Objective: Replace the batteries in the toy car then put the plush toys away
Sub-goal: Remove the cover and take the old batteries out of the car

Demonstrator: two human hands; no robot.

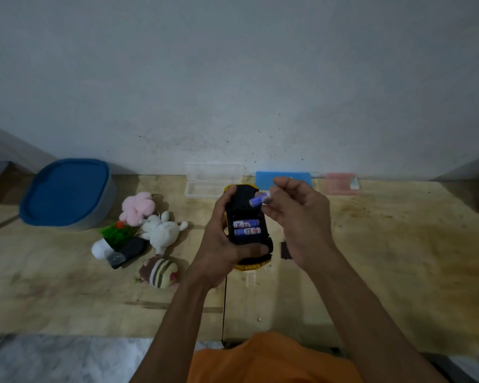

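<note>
The battery-swap step is judged to be in hand. At frame centre the upturned yellow toy car (248, 230) is gripped by the left hand (219, 250), two batteries (246, 227) lying in its open bay. A third, blue battery (258, 200) is pinched by the right hand (296, 217) just above the car. Next it must be lowered, correctly oriented, into the free slot. The plush toys (155, 233) lie untouched at left of centre.

Your wooden surface (385, 258) carries a blue-lidded tub (67, 192) at far left, plush toys (150, 233) beside it, and a clear case (205, 179), blue pad (285, 176) and pink box (339, 183) along the wall.
</note>
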